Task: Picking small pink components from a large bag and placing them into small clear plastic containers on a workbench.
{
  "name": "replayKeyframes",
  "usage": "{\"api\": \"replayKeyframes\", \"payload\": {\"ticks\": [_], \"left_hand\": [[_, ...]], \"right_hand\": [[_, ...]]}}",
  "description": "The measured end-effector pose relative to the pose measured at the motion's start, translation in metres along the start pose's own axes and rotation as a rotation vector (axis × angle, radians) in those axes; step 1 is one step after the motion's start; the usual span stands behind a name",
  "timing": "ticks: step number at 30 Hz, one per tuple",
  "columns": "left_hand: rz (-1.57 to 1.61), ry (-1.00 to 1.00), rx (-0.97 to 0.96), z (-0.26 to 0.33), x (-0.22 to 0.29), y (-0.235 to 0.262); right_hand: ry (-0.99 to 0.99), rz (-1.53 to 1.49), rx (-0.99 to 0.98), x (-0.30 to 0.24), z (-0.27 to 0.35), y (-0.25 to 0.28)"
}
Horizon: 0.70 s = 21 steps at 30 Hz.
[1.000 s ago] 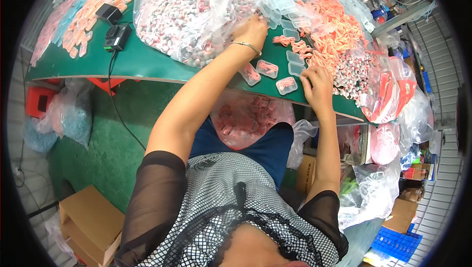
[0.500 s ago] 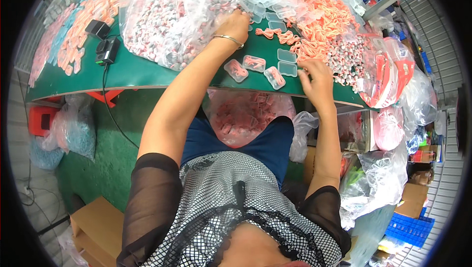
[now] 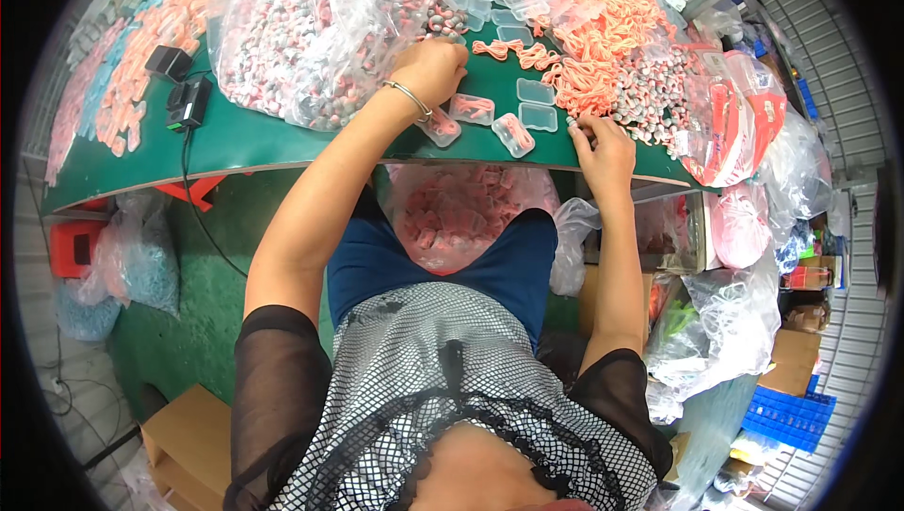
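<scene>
Box [image 3: 539, 117] is seemingly awaiting filling, calling for exact placing near desk's [image 3: 273, 142] front edge; left hand [image 3: 429, 72], right hand [image 3: 608, 155] are half-curling, holds unclear.

Three loose cord-filled boxes [image 3: 513, 135], one bracelet [image 3: 410, 97]

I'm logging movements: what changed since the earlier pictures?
The left hand has drawn back from the large bag toward the filled boxes; whether it holds anything is hidden. The right hand has shifted slightly right, away from the open box. These boxes stayed put.
</scene>
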<state>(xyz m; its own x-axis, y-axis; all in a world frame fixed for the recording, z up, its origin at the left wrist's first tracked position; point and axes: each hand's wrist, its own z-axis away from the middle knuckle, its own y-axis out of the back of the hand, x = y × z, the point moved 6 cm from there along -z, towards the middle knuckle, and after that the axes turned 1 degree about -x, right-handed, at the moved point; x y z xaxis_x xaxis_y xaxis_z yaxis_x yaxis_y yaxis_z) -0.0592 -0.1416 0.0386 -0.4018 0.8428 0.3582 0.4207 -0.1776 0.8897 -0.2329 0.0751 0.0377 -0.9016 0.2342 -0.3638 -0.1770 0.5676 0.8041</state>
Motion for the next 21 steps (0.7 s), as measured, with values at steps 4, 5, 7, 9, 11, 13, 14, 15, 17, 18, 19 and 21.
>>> {"api": "replayKeyframes", "payload": {"ticks": [4, 5, 7, 9, 11, 13, 14, 15, 17, 18, 19, 21], "left_hand": [[0.011, 0.148, 0.05, 0.0, -0.011, -0.008], [0.022, 0.133, 0.087, 0.0, -0.013, -0.008], [0.035, 0.117, 0.124, -0.003, -0.011, -0.007], [0.445, 0.09, 0.075, -0.003, 0.006, -0.003], [0.599, 0.041, 0.091, -0.001, 0.032, -0.004], [0.529, -0.029, 0.036, 0.0, 0.06, -0.012], [0.524, -0.02, 0.022, -0.001, 0.067, -0.019], [0.519, -0.012, 0.007, -0.001, 0.073, -0.027], [0.455, -0.008, 0.005, -0.001, 0.084, -0.035], [0.392, -0.005, 0.002, -0.001, 0.085, -0.039], [0.392, -0.005, 0.0, -0.001, 0.085, -0.044], [0.284, -0.088, 0.072, -0.002, 0.087, -0.047]], "right_hand": [[0.076, 0.207, 0.07, -0.007, -0.002, -0.004], [0.142, 0.253, 0.103, -0.014, -0.002, -0.002], [0.034, 0.114, 0.038, -0.01, -0.001, 0.002], [-0.082, -0.024, -0.026, -0.005, -0.003, 0.002], [0.05, -0.218, -0.014, -0.015, -0.007, 0.005], [0.086, -0.213, -0.029, -0.016, -0.013, -0.001], [0.166, -0.169, -0.028, -0.022, -0.016, -0.003], [0.246, -0.125, -0.028, -0.028, -0.018, -0.005], [0.283, -0.09, -0.054, -0.031, -0.02, -0.007], [0.319, -0.055, -0.079, -0.033, -0.021, -0.009], [0.317, -0.055, -0.079, -0.031, -0.022, -0.01], [0.378, -0.061, -0.064, -0.03, -0.024, -0.012]]}}
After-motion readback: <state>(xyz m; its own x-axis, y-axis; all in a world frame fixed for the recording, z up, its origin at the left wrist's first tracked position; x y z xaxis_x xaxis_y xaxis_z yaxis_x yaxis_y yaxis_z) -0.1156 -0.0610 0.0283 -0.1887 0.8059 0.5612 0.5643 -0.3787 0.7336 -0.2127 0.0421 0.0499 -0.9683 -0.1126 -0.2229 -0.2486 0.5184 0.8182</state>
